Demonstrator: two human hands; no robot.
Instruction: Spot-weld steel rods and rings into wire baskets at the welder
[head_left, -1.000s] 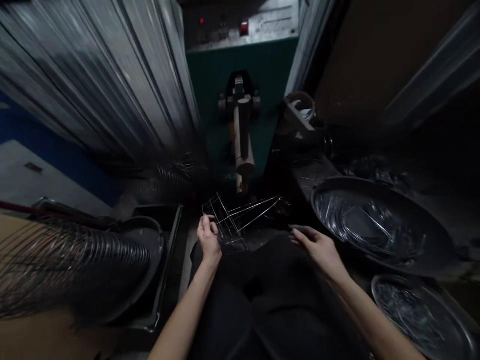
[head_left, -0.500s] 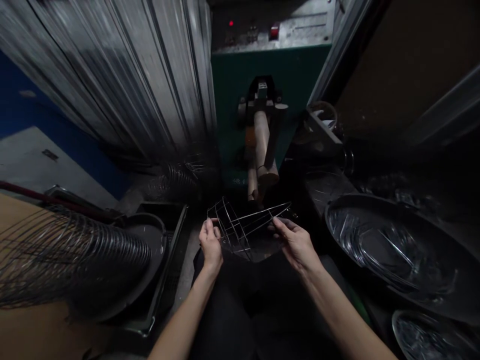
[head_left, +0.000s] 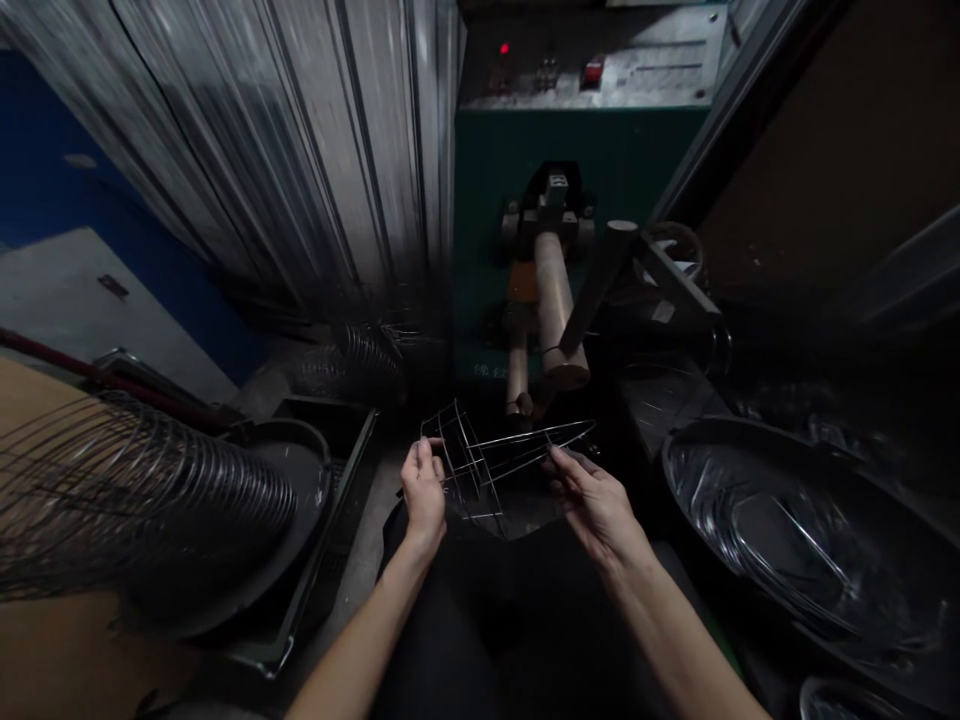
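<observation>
A thin metal wire frame (head_left: 480, 465) with crossing rods hangs between my two hands, above my lap. My left hand (head_left: 424, 495) is closed on its left edge, thumb on top. At the other end, my right hand (head_left: 600, 500) pinches the narrow, pointed part between thumb and fingers. Just beyond the frame stand the machine's two round metal arms, the upper one (head_left: 559, 310) thicker than the lower one (head_left: 517, 370). Neither arm appears to touch the wire.
The green machine (head_left: 495, 160) carries a panel with a lit red lamp (head_left: 504, 48). A stack of wire rings (head_left: 225, 480) leans at left in a dark basin (head_left: 319, 450). Bent wire pieces (head_left: 720, 500) fill a large dark basin (head_left: 679, 440) at right. Corrugated metal (head_left: 300, 120) rises behind.
The view has shifted, so the machine sits further right and slightly lower. Both hands keep hold of the wire frame, which has barely changed its tilt.
</observation>
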